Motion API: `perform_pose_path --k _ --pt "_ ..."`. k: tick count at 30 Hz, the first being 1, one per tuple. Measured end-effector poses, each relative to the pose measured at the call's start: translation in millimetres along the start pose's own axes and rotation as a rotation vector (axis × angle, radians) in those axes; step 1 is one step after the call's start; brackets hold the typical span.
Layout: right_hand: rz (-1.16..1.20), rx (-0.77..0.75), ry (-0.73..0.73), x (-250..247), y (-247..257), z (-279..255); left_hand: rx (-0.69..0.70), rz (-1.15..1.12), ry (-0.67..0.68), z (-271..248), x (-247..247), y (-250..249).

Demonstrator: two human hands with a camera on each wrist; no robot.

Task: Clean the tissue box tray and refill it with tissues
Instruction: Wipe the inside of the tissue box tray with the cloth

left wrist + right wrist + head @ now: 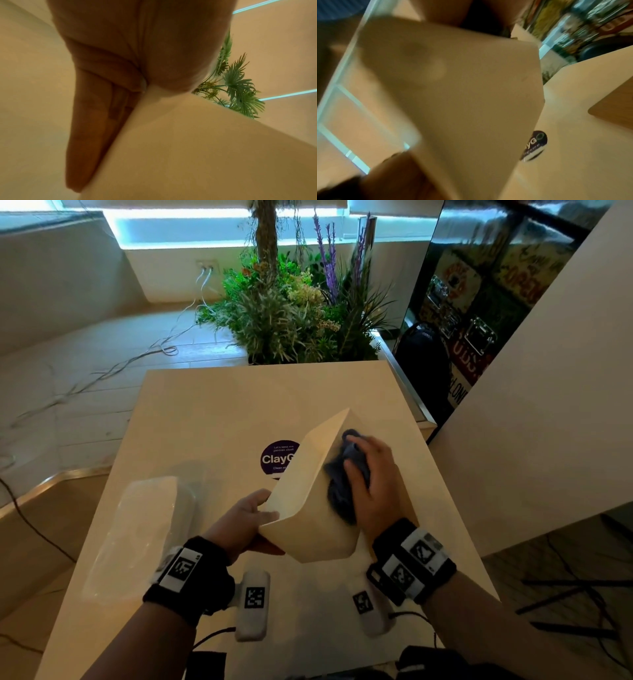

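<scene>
The cream tissue box tray (308, 508) is held tilted above the table. My left hand (263, 508) grips its near left corner, thumb on the rim, and in the left wrist view the fingers (96, 121) lie along the tray (188, 148). My right hand (356, 460) holds a dark blue cloth (339, 491) and presses it against the tray's right side. The right wrist view shows that blurred tray wall (462, 94) close up. A tissue pack (144, 529) in clear wrap lies on the table to the left.
The pale table (222, 412) carries a round purple sticker (277, 457) behind the tray. Two white marker blocks (253, 604) (371, 611) lie near the front edge. A brown board with a rounded corner (614, 112) lies at the right. Plants (298, 313) stand behind the table.
</scene>
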State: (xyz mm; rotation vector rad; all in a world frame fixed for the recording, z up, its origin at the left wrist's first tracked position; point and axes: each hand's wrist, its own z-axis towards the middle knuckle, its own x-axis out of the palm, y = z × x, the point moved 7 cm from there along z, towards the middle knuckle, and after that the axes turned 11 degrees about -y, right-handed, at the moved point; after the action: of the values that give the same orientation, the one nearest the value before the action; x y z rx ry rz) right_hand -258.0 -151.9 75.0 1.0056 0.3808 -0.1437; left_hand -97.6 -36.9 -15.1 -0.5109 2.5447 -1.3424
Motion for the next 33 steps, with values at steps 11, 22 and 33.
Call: perform_pose_path --k 11,22,33 --pt "-0.004 -0.060 0.125 -0.2 -28.6 10.4 -0.022 0.055 0.092 -1.0 -18.2 4.4" --pt "-0.028 -0.305 0.208 3.0 2.2 -6.9 0.037 0.167 0.130 11.1 -22.8 -18.3" --pt "0.611 1.166 0.353 -8.5 -74.7 9.8 0.265 0.833 -0.031 28.1 -45.0 -73.6"
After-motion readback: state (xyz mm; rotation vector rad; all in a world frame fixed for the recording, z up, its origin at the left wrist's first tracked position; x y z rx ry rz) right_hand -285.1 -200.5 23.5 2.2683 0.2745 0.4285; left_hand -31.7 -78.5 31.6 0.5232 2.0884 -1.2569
